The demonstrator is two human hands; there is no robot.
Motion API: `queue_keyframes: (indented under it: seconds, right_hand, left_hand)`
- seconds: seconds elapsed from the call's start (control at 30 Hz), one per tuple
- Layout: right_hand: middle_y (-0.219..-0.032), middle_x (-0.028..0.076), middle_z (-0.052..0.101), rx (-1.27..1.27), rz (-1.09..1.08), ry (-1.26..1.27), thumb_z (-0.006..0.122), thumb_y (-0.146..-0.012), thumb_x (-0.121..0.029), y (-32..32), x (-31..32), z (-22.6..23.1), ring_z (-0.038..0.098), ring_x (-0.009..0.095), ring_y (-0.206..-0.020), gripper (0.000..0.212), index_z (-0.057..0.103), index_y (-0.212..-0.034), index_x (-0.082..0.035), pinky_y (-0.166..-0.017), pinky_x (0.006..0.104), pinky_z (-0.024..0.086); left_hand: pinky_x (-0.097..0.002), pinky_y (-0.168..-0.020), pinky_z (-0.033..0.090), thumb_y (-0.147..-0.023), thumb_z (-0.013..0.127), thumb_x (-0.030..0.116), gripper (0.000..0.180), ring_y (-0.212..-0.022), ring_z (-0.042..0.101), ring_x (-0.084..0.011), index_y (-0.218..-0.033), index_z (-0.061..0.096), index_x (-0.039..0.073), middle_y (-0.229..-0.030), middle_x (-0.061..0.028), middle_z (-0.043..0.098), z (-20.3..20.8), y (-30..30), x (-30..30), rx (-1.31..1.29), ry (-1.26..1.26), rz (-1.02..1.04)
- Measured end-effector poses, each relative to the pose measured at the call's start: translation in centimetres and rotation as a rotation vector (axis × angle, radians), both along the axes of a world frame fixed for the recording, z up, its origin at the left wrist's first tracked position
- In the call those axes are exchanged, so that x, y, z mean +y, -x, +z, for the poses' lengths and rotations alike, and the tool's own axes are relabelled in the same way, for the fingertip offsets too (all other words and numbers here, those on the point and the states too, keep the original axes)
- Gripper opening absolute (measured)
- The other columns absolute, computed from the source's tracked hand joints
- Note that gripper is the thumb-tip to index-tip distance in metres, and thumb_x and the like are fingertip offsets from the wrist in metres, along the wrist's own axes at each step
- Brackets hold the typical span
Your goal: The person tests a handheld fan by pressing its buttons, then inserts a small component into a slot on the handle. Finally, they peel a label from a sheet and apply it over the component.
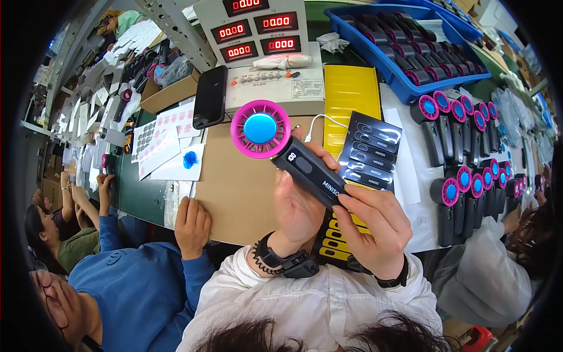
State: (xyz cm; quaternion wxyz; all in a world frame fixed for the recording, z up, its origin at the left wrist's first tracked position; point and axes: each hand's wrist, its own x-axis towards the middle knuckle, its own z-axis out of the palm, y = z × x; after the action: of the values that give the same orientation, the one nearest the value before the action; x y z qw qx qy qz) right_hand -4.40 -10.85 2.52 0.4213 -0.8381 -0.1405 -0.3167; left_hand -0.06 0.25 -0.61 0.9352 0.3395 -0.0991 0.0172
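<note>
A black handheld fan [305, 171] with a pink grille and blue centre is held tilted above the cardboard, its head toward the upper left. My left hand [296, 208] is closed around the middle of its handle from below. At the handle's lower end, my right hand [378, 232] grips it, thumb and fingers on the dark front strip. A small lit display shows on the handle near the head. Right behind the handle is a sheet of dark labels [370, 151]. A black sheet with yellow cut-outs [334, 239] lies partly hidden under my hands.
Behind the brown cardboard [229, 193] stands a meter box [275, 82] with red displays, beside a black phone [210, 97]. A blue crate [410, 88] of fan parts and rows of fans [450, 192] occupy the right. A co-worker's hand [192, 226] rests at the left edge.
</note>
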Motion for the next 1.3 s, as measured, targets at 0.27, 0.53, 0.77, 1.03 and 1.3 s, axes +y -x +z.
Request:
queue_keyframes:
  seconds: [0.27, 0.53, 0.77, 1.03, 1.3]
  right_hand:
    - [-0.089, 0.011, 0.065, -0.083, 0.034, 0.05, 0.076, -0.059, 0.003, 0.1, -0.3, -0.4, 0.06, 0.023, -0.072, 0.024, 0.067, -0.082, -0.001, -0.062, 0.0282, 0.048]
    - [-0.091, 0.01, 0.065, -0.114, 0.046, 0.058, 0.078, -0.058, 0.001, 0.3, -0.1, -1.1, 0.059, 0.022, -0.071, 0.025, 0.069, -0.082, -0.003, -0.06, 0.0278, 0.048]
    - [-0.092, 0.01, 0.064, -0.126, 0.053, 0.037, 0.078, -0.058, 0.0, 0.2, 0.4, -1.4, 0.059, 0.022, -0.071, 0.025, 0.069, -0.082, -0.003, -0.06, 0.0278, 0.048]
    - [-0.091, 0.01, 0.064, -0.131, 0.062, 0.034, 0.078, -0.058, 0.001, 0.3, 0.6, -1.6, 0.059, 0.021, -0.07, 0.026, 0.069, -0.083, -0.003, -0.06, 0.0279, 0.048]
    - [-0.09, 0.01, 0.064, -0.15, 0.06, 0.036, 0.078, -0.058, 0.001, 0.0, 0.8, -1.6, 0.058, 0.021, -0.068, 0.026, 0.069, -0.083, -0.003, -0.059, 0.0276, 0.047]
  left_hand:
    - [-0.0338, -0.084, 0.045, -0.085, 0.048, 0.026, 0.061, -0.095, 0.051, -0.0218, -0.136, 0.022, 0.005, -0.108, -0.0126, 0.047, -0.4, 0.4, 0.4, 0.051, 0.113, -0.071]
    - [-0.0356, -0.083, 0.046, -0.082, 0.054, 0.012, 0.062, -0.092, 0.053, -0.0207, -0.135, 0.023, 0.003, -0.103, -0.0113, 0.048, -0.2, 0.2, 0.5, 0.16, 0.056, -0.065]
    - [-0.0343, -0.08, 0.048, -0.082, 0.056, 0.011, 0.06, -0.086, 0.055, -0.0189, -0.133, 0.026, 0.002, -0.099, -0.0102, 0.049, -0.3, -0.4, 0.4, 0.064, 0.036, -0.042]
    - [-0.0329, -0.077, 0.049, -0.082, 0.06, 0.013, 0.061, -0.083, 0.056, -0.0182, -0.131, 0.027, 0.001, -0.098, -0.0092, 0.05, 0.0, -0.2, 0.6, 0.098, -0.01, -0.017]
    - [-0.0318, -0.076, 0.049, -0.084, 0.055, 0.012, 0.056, -0.084, 0.056, -0.0176, -0.131, 0.027, 0.001, -0.097, -0.0092, 0.05, -0.4, -0.5, 0.6, 0.091, 0.01, -0.023]
